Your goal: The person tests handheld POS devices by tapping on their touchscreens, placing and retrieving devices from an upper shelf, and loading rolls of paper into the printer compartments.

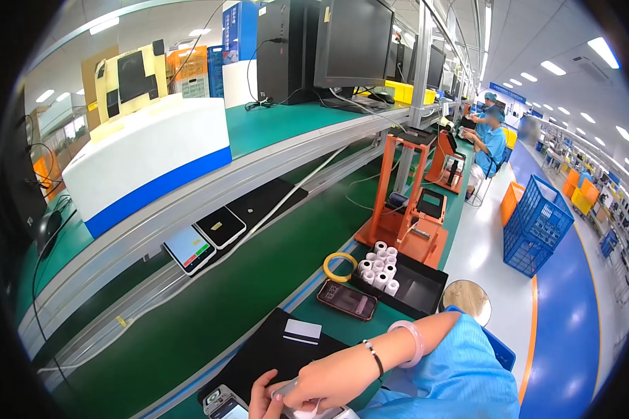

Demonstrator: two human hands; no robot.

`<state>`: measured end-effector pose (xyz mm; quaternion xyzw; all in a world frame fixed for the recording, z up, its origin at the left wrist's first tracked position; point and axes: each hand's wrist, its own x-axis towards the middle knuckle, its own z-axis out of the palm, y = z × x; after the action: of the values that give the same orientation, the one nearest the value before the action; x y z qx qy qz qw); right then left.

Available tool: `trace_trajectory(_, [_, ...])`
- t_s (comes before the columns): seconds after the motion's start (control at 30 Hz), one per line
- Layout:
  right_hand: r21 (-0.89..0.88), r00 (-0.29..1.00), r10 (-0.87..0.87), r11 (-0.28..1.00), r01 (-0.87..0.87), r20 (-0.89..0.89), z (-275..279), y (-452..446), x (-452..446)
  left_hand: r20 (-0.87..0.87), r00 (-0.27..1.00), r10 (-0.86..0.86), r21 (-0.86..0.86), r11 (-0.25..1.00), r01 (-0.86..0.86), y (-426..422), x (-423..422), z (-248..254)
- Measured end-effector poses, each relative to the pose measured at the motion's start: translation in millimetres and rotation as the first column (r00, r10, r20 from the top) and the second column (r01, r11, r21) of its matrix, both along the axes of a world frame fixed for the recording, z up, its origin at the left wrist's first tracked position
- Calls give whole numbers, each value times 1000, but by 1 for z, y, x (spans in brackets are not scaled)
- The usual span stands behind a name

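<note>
At the bottom edge, my right hand (332, 383) bends down with its fingers closed over a white handheld device (347, 413), mostly hidden and cut off by the frame. A bit of white paper (306, 413) shows under those fingers. My left hand (264, 397) is curled around the device's left side, only its fingers in view. A second device with a lit screen (225, 405) lies just left of it. Beyond my hands, a white card with a dark stripe (302, 331) rests on the black mat (262, 353).
A phone (347, 299), a yellow tape roll (340, 267) and a black tray (426, 281) holding several white paper rolls (379, 267) stand ahead. Behind them rises an orange stand (398, 209). A round stool (466, 302) and blue crates (534, 227) are right. Co-workers (493, 140) sit farther along.
</note>
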<state>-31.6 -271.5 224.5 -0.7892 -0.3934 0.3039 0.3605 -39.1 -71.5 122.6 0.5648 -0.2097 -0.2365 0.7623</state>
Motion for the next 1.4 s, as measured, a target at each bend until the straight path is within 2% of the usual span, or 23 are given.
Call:
trace_trajectory(0.03, [6,1000,0,1000,0,3,-3,2,1,-10,1000,-8,40,999,8,1,1,-3])
trace_trajectory(0.1, [-15,987,59,998,-57,151,-10,7,2,-39,999,17,77,997,-14,2,-3,2])
trace_trajectory(0.27, [2,988,75,997,-76,131,-13,17,-9,4,1000,6,48,999,-6,6,-6,10])
trace_trajectory(0.33, [-53,984,121,992,-116,129,-9,13,-12,35,999,-25,110,994,21,8,-7,17])
trace_trajectory(0.47, [-102,999,51,993,-50,10,18,8,-22,-67,997,-25,114,993,33,11,-10,17])
trace_trajectory(0.5, [-144,999,-23,989,20,-22,22,9,-25,140,990,-13,177,984,-12,12,-10,19])
trace_trajectory(0.53, [-153,998,13,988,-22,-62,19,10,-28,87,996,-17,91,996,9,11,-13,21])
trace_trajectory(0.6, [-44,988,-139,990,136,-72,10,10,-33,201,973,-113,127,988,89,21,-9,17])
trace_trajectory(0.63, [-78,993,-113,991,110,-33,11,10,-40,280,952,-122,200,978,66,23,-9,24])
trace_trajectory(0.67, [-118,986,16,993,4,168,12,9,-43,329,938,-107,200,979,41,21,-9,29])
trace_trajectory(0.73, [28,883,22,999,-40,469,13,9,-51,362,918,-162,200,975,93,23,-6,22])
trace_trajectory(0.8, [-24,909,76,997,-72,410,10,7,-54,408,896,-178,133,982,135,22,-6,14])
trace_trajectory(0.83, [-6,908,59,998,-62,414,7,6,-53,392,880,-268,179,961,213,23,-3,17])
trace_trajectory(0.87, [25,894,31,999,-47,447,2,7,-49,379,890,-252,151,966,209,22,-4,13])
trace_trajectory(0.93, [65,901,-3,997,-28,433,-3,8,-40,481,855,-193,75,981,179,21,-3,10])
trace_trajectory(1.03, [260,865,38,946,-193,501,-6,11,-27,472,865,-170,61,985,160,28,-4,17])
trace_trajectory(1.07, [257,868,45,947,-195,494,-10,11,-27,482,860,-164,51,986,159,30,-3,21])
trace_trajectory(1.13, [296,806,-2,931,-215,592,-16,12,-28,462,870,-173,56,985,166,32,3,25])
trace_trajectory(1.2, [286,819,-25,943,-171,574,-18,15,-31,500,831,-243,142,970,198,33,12,29])
trace_trajectory(1.23, [305,746,-123,946,-113,655,-20,17,-34,496,857,-143,71,990,124,28,6,20])
trace_trajectory(1.3, [349,595,-245,935,-64,766,-32,20,-36,446,880,-165,52,986,159,29,9,15])
trace_trajectory(1.33, [334,622,-231,941,-52,748,-44,23,-38,429,880,-207,54,978,204,29,10,12])
trace_trajectory(1.4, [619,380,-575,786,10,724,-67,33,-41,408,902,-140,19,989,145,27,5,6])
